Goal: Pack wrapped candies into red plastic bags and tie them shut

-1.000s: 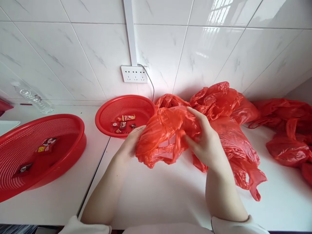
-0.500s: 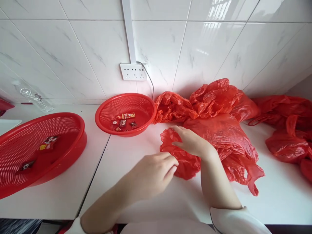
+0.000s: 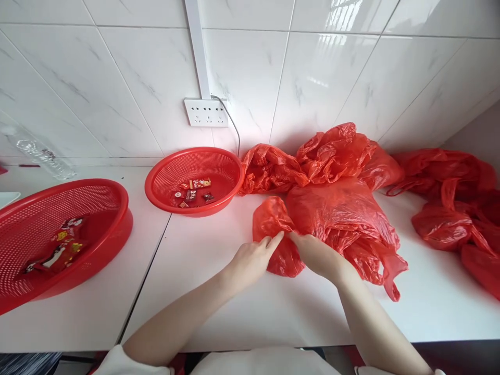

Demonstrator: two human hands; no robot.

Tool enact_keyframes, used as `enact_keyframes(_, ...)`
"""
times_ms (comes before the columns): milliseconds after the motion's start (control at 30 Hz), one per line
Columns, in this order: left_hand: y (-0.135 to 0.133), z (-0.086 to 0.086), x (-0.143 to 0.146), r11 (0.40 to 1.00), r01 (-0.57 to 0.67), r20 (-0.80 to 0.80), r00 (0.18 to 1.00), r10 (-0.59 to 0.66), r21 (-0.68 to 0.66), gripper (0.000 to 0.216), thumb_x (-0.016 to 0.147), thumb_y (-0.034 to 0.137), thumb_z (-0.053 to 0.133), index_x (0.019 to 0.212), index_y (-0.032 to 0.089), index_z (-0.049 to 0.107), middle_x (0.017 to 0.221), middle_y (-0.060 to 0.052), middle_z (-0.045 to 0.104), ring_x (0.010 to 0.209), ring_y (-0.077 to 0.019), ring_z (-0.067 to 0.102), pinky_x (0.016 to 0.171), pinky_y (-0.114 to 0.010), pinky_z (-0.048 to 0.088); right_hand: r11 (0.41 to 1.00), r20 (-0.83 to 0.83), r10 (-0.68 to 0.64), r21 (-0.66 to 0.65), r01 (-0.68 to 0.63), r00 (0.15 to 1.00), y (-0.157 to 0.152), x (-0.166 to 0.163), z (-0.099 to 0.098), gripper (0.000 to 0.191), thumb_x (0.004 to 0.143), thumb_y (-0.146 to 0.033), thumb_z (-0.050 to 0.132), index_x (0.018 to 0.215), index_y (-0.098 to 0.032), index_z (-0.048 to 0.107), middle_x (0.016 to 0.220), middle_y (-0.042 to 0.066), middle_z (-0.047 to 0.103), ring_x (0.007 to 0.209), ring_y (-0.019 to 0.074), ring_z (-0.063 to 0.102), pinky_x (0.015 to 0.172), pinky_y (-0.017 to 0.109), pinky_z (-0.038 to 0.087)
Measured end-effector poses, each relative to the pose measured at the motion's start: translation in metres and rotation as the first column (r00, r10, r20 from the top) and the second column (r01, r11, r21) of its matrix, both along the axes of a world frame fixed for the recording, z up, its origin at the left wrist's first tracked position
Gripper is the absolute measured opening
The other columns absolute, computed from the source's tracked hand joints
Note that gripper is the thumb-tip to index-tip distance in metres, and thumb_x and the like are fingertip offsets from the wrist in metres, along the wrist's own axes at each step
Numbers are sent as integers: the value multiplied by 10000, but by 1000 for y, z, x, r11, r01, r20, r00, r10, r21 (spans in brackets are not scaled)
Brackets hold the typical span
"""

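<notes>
A small red plastic bag [image 3: 271,216] lies crumpled on the white tabletop, its far part puffed up. My left hand [image 3: 252,261] comes at it from the left, closed with the fingertips pinching the film at its middle. From the right, my right hand [image 3: 315,254] is closed on the same bag, its fingertips close to those of the left hand and partly hidden by the film. Against the small bag's right side rests a larger flattened red plastic bag [image 3: 339,208], its handle loop spread toward the front.
A red round basket [image 3: 153,179] with several small wrapped snacks stands behind, left of centre. Another red basket [image 3: 125,208], also holding packets, is at far left, near a clear plastic bottle [image 3: 47,159]. More red bags [image 3: 336,153] line the tiled wall, under a power socket [image 3: 206,112].
Both hands have come together on the small bag; the right hand moved down toward the left one. The bag's spread film is now gathered and puffed. The view shifted slightly right.
</notes>
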State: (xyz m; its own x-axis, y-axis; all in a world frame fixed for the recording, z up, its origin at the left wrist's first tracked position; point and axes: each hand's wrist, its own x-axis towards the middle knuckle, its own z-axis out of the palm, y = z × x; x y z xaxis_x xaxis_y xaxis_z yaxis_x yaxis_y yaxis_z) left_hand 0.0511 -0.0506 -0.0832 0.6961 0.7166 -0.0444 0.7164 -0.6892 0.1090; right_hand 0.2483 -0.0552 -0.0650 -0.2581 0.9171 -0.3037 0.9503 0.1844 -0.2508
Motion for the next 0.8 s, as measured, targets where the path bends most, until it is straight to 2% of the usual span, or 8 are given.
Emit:
enact_keyframes(100,7,-7,4,1000,-6,-60,998,6,10,820,779,-23,378,1517,224,122,884,-50,642,680,-193,653,586,-289,489,991,-51,20,-131,-27,999,4,-3,-15,483,851,1,329,1302,-119,454,668,47,618,562,161,598,514,239,353)
enact_keyframes(200,14,-9,3,997,-58,-21,998,57,-56,639,824,0,339,1446,146,323,818,-95,657,739,-239,666,631,-329,480,983,-221,23,-174,-63,975,6,-9,-17,410,923,-97,305,1320,-134,404,620,18,605,557,162,606,557,247,384)
enact_keyframes(300,19,-10,-5,983,-123,73,988,134,-135,350,920,149,319,1153,125,578,758,-127,662,733,-278,667,639,-365,462,994,-339,-54,-107,18,939,8,-15,-18,324,956,-168,270,1246,-160,415,629,6,611,570,163,621,594,258,412)
enact_keyframes(400,19,-14,-13,949,-217,170,951,258,-229,397,965,405,306,938,144,603,718,-111,655,665,-270,651,585,-353,439,993,-481,-86,-108,38,872,9,-20,-20,225,938,-175,277,1113,-194,417,622,-19,604,556,156,621,589,256,438)
enact_keyframes(467,18,-19,-17,881,-263,339,849,404,-393,442,935,526,354,874,163,598,750,-90,664,688,-245,643,594,-330,438,986,-628,-58,-156,-53,776,7,-24,-20,179,893,-137,305,1029,-218,387,751,-10,653,548,137,624,567,249,456)
enact_keyframes(567,19,-26,-20,764,-183,548,596,587,-619,420,856,574,502,769,172,591,737,-50,650,709,-207,616,635,-306,442,965,-753,-19,-187,-186,657,3,-30,-18,188,830,-89,333,954,-229,351,1063,28,660,536,100,619,530,240,467)
enact_keyframes(667,21,-31,-22,645,-44,589,365,721,-763,386,789,534,617,687,167,557,695,-21,613,720,-186,599,689,-296,457,964,-709,10,-180,-195,705,1,-35,-17,155,857,-109,329,948,-224,379,1050,19,664,514,86,593,524,233,460)
enact_keyframes(800,24,-26,-33,516,81,523,161,837,-852,352,862,515,495,883,170,561,822,-43,642,801,-178,632,736,-304,499,991,-491,100,-33,-133,865,2,-40,-18,152,955,-230,314,990,-218,462,788,1,654,620,138,621,574,246,440)
